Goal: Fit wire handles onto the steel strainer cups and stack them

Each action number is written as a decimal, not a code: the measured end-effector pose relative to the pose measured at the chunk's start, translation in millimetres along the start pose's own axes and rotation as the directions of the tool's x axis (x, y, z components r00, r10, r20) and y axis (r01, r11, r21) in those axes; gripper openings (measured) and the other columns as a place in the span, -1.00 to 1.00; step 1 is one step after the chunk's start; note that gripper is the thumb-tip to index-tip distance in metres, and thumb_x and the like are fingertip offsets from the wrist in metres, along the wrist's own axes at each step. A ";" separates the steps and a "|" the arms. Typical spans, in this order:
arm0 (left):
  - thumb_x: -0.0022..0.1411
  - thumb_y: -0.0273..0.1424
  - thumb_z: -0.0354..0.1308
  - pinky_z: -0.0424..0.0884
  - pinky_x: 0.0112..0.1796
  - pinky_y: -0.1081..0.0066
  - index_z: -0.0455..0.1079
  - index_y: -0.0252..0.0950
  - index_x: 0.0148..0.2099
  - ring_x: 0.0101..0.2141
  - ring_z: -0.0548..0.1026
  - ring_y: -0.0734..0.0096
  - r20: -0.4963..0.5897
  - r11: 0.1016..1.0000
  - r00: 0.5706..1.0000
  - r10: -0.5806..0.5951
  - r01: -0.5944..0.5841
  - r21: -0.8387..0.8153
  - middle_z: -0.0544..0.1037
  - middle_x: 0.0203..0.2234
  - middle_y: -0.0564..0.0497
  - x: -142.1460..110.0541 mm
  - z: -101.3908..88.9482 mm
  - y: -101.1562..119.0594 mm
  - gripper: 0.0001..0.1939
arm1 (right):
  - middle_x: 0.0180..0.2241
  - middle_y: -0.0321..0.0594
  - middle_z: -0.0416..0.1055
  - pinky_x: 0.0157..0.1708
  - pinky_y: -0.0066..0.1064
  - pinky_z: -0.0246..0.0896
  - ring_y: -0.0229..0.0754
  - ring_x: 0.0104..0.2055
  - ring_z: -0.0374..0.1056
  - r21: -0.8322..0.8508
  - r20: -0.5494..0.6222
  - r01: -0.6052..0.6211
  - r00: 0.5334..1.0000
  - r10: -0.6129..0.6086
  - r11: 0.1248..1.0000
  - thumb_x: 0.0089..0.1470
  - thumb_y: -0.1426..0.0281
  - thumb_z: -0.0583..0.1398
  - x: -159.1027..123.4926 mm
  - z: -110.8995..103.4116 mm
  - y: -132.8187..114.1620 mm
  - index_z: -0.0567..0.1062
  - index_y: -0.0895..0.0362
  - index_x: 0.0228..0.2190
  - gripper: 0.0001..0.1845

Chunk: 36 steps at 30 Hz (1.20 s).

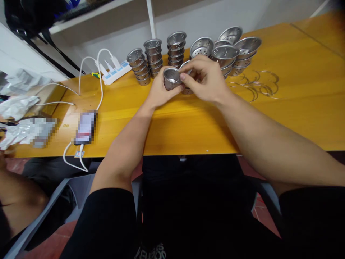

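My left hand point(159, 88) is wrapped round a small perforated metal strainer basket point(171, 76), its mouth tipped up toward me. A thin bright line, perhaps wire, crosses inside the basket. At the basket's right rim, my right hand point(203, 77) has thumb and fingers pinched together; what they grip is too small to make out. Just behind the fingers stands another strainer basket point(187, 91), mostly hidden. To the right of my right hand, several thin curved wire handles point(254, 86) lie in a loose heap on the table.
Stacked strainer baskets point(138, 68) line the table's back, with larger stacks point(225, 54) to the right. A white power strip point(115, 73) and cables sit left, near a charging phone point(85, 127). Plastic bags point(20, 108) lie far left. Another person's arm point(20, 201) shows lower left.
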<state>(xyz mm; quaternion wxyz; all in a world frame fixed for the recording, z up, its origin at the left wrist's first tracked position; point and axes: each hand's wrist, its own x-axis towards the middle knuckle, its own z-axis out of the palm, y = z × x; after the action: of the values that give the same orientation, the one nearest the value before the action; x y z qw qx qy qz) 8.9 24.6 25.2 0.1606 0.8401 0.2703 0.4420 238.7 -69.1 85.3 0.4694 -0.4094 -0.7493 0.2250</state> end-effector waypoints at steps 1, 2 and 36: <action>0.31 0.44 0.31 0.53 0.33 -0.07 0.31 -0.12 0.31 0.20 0.62 0.00 -0.009 1.000 1.000 0.000 0.000 0.004 0.57 0.16 -0.14 -0.2 -1.0 -4.3 -0.11 | 0.03 -0.09 0.66 0.16 0.28 0.55 0.31 0.14 0.50 -0.060 0.006 -0.002 1.000 0.002 0.998 0.26 -0.43 0.30 -1.4 -1.1 -2.3 0.71 -0.21 0.04 -0.32; 0.32 0.44 0.30 0.51 0.34 -0.07 0.30 -0.12 0.32 0.21 0.61 0.00 -0.011 1.000 1.000 0.000 0.000 0.008 0.56 0.17 -0.14 -0.4 -2.0 -7.9 -0.11 | 0.09 -0.10 0.65 0.19 0.29 0.55 0.33 0.20 0.48 -0.108 0.020 -0.003 1.000 0.005 0.994 0.30 -0.40 0.28 -2.4 -2.0 -3.9 0.70 -0.23 0.10 -0.34; 0.17 0.48 0.40 0.46 0.42 -0.18 0.22 -0.05 0.38 0.24 0.61 -0.02 -0.251 0.972 0.942 -0.222 0.234 0.021 0.59 0.23 -0.20 -9.7 -19.5 -85.9 0.03 | 0.54 0.13 0.30 0.59 0.33 0.16 0.45 0.55 0.27 -0.197 0.430 0.159 0.901 -0.060 0.967 0.38 -0.20 0.29 -9.0 27.8 37.9 0.39 0.17 0.57 0.01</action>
<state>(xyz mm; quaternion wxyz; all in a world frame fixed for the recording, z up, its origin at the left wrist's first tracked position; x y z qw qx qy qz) -38.6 88.3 -14.0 0.1546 0.7455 0.3946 0.5145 231.3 -53.8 40.5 0.2592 -0.3592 -0.8754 0.1937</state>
